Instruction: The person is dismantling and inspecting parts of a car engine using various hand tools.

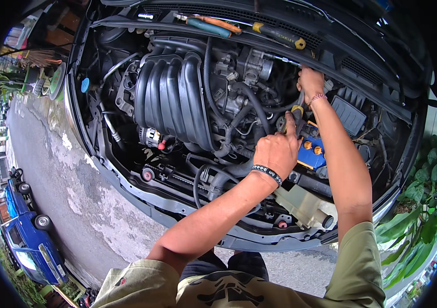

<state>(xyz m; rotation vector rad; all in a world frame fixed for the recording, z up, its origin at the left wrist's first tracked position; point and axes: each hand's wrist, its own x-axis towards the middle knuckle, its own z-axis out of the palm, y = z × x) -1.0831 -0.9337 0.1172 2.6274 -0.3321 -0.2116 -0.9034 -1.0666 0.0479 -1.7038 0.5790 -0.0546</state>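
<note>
Both my hands are inside the engine bay of a car. My left hand (pixel 276 151) is closed above the blue battery (pixel 307 158), its index finger stretched forward and the other fingers curled. Just beyond that fingertip shows a yellow-and-black handle-like part (pixel 296 109); how much of it lies in my left hand is hidden. Farther back, my right hand (pixel 311 82) is closed near the bay's rear edge. A grey, rod-like piece (pixel 300 97) runs from beneath its fingers toward the yellow part. What else the right fingers grip is hidden.
A black ribbed intake manifold (pixel 169 100) fills the bay's left half. Along the rear cowl lie orange-handled pliers (pixel 221 23), a teal-handled tool (pixel 208 27) and a yellow-and-black screwdriver (pixel 280 36). A whitish reservoir (pixel 306 205) sits at the front right, with hoses around it.
</note>
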